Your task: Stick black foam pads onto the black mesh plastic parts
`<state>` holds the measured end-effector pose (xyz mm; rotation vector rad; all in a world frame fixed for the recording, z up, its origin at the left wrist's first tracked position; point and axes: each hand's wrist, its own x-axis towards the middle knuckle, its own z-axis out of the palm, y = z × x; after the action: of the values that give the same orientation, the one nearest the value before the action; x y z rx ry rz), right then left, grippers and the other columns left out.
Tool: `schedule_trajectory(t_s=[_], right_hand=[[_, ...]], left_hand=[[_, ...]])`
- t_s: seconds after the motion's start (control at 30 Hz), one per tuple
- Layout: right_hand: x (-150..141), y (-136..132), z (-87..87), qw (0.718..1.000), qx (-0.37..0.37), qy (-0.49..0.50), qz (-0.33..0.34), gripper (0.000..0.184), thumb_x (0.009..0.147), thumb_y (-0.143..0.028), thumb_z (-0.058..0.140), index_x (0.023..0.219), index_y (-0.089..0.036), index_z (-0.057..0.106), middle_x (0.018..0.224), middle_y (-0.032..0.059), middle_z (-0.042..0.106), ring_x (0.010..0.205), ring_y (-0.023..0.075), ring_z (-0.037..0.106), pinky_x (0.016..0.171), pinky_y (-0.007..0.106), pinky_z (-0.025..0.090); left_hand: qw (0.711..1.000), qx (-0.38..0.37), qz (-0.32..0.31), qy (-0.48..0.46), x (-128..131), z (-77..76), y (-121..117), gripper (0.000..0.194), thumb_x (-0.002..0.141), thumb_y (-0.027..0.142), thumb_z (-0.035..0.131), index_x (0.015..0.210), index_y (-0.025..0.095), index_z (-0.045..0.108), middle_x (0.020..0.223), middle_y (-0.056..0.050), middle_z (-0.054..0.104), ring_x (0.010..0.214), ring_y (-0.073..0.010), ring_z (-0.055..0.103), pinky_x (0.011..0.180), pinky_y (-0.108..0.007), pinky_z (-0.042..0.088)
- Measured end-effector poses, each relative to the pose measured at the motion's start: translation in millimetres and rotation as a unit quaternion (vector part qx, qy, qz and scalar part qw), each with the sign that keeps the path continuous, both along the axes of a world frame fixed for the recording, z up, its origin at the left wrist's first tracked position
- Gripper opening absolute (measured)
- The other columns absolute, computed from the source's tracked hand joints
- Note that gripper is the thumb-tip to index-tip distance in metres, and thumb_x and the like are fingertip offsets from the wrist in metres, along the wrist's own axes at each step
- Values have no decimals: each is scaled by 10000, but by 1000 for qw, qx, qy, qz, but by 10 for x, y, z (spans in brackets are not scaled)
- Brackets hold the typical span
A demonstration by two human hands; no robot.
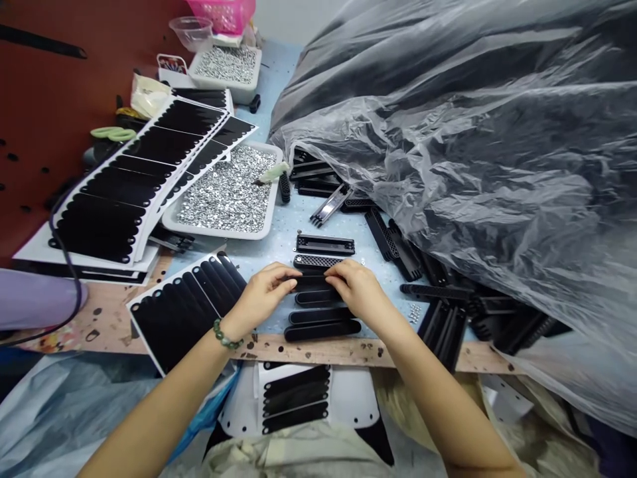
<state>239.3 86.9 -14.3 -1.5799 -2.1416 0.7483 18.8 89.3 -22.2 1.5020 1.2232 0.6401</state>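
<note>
My left hand [263,295] and my right hand [358,289] meet over a black oblong part [311,281] on the blue table, fingers curled and pressed on its two ends. Just behind it lie a perforated black part [318,261] and a framed black part [325,245]. Nearer to me lie three black oblong strips [322,320] in a row. A sheet of black oblong stickers [186,309] lies beside my left wrist, which wears a green bead bracelet.
A white tray of small silver pieces [226,192] sits behind the sticker sheets [134,179]. A big clear plastic bag [472,153] covers a heap of black parts [448,299] on the right. Another sticker sheet [296,398] lies in my lap. A pink basket [223,13] stands far back.
</note>
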Motion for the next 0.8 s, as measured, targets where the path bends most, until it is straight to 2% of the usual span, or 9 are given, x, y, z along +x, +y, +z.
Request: schedule_trajectory(t_s=[0.17,0.27,0.33,0.37,0.43,0.5,0.63,0.73,0.8], right_hand=[[-9,-13,46,998,-1,-54,-22,53,847,-186,616,892,-183,587,880,35,601,788,168,574,716,296,463],[21,-59,124,985,40,-149,-76,252,805,-354,686,955,-177,590,944,80,579,803,212,570,667,325,474],[34,-125,157,970,101,-202,-92,356,784,-423,697,1024,-172,617,1018,125,574,887,263,562,723,383,486],[37,-168,157,966,133,-209,-75,393,793,-436,684,1083,-178,622,1092,144,567,970,291,546,795,428,482],[45,-265,117,963,180,-200,-14,441,841,-446,623,1217,-218,587,1295,144,499,1163,328,462,951,518,413],[84,-354,41,963,185,-196,12,435,888,-445,555,1281,-258,553,1433,116,394,1286,346,357,1014,576,347],[281,-480,-76,960,176,-202,-76,339,936,-355,491,1227,-218,596,1439,134,392,1334,375,298,1002,628,333],[390,-598,-55,961,227,-118,-104,323,932,-287,498,1225,-175,575,1398,158,421,1320,329,338,1026,575,355],[400,-727,-18,962,248,-37,-106,355,920,-220,506,1272,-183,529,1334,157,469,1259,277,424,1017,504,402]], left_hand=[[1000,-5,7,9,3,-2,-6,257,845,329,546,1012,180,671,1005,-68,601,884,-170,585,811,-322,497],[1000,-17,20,5,25,5,-3,273,832,348,555,1006,172,671,992,-66,599,832,-158,608,790,-317,512],[999,-39,36,-9,48,28,3,287,821,368,567,993,161,667,993,-65,602,793,-150,633,776,-311,522],[997,-56,45,-17,59,43,8,297,815,380,574,988,155,662,984,-66,610,775,-149,644,766,-308,527],[995,-82,59,-21,77,70,24,323,803,405,588,983,144,653,928,-67,635,745,-157,658,735,-302,534],[994,-89,63,-12,90,80,48,341,800,416,592,984,135,650,855,-67,653,735,-167,665,714,-297,533],[993,-97,63,9,129,76,101,331,817,375,577,1018,123,652,797,-68,670,744,-167,669,725,-292,528],[991,-104,73,27,135,155,37,380,833,381,567,1102,120,632,812,-75,677,768,-175,668,742,-301,535],[994,-38,83,63,70,272,-145,419,854,407,548,1189,159,591,971,-84,667,799,-168,664,762,-300,533]])
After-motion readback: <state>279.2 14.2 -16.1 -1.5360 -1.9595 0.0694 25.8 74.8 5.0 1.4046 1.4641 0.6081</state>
